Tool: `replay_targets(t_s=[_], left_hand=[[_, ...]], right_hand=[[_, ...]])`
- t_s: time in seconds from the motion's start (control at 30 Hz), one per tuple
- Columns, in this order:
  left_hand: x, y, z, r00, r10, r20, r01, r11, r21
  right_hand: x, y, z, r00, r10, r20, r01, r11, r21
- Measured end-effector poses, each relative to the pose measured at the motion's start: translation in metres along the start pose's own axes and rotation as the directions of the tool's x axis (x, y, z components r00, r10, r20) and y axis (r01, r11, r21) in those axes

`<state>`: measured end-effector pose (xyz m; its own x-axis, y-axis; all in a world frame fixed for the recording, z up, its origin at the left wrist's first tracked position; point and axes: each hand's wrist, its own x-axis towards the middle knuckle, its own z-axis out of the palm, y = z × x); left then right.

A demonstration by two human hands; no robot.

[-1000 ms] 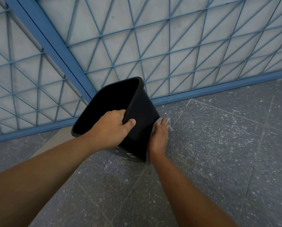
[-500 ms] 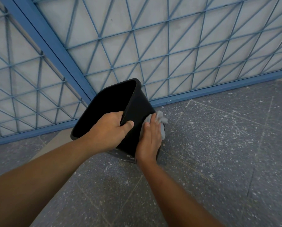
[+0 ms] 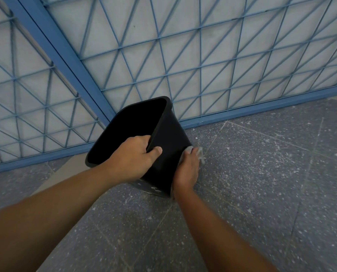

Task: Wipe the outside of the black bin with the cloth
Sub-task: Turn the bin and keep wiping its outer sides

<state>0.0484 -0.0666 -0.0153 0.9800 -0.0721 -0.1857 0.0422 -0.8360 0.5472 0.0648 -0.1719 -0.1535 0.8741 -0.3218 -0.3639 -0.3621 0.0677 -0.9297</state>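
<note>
While the black bin [image 3: 169, 146] stood tilted on the floor just before the blue grille, its mouth turned toward the viewer's left, the left hand [image 3: 133, 160] gripped its rim, fingers inside and thumb on the outer wall. The right hand [image 3: 188, 169] pressed the grey cloth [image 3: 200, 155] against the bin's right outer side with fairly straight fingers. Thin moulded plastic of this kind was judged light and stiff, with a smooth wall apt to slide under pressure; the rim offered the surest hold. The speckled grey floor [image 3: 271, 183] showed pale scuffs and faint joint lines. Behind it ran a blue lattice grille [image 3: 203, 61] over a pale wall.
</note>
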Motion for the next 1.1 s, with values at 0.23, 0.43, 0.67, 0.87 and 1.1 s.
replay_targets(t_s=[0.23,0.43,0.67,0.87,1.1], left_hand=[[0.0,0.0,-0.001,0.999,-0.008,-0.043,0.007,1.0,-0.01],[0.0,-0.002,-0.003,0.999,-0.009,-0.048,0.01,1.0,0.008],[0.001,0.002,0.001,0.999,-0.016,-0.036,0.016,1.0,0.015],[0.001,0.0,-0.001,0.998,-0.036,-0.057,0.036,0.999,0.008],[0.001,-0.002,-0.001,0.998,-0.037,-0.058,0.039,0.999,0.028]], right_hand=[[-0.006,-0.018,0.006,0.998,-0.062,0.022,0.061,0.997,0.036],[-0.032,-0.002,0.014,0.988,-0.155,0.022,0.156,0.985,-0.074],[0.006,0.004,-0.003,0.999,-0.021,0.038,0.018,0.997,0.069],[-0.024,-0.002,0.017,0.971,-0.239,0.003,0.237,0.963,0.126],[-0.03,0.012,0.016,0.997,-0.069,-0.034,0.074,0.986,0.152]])
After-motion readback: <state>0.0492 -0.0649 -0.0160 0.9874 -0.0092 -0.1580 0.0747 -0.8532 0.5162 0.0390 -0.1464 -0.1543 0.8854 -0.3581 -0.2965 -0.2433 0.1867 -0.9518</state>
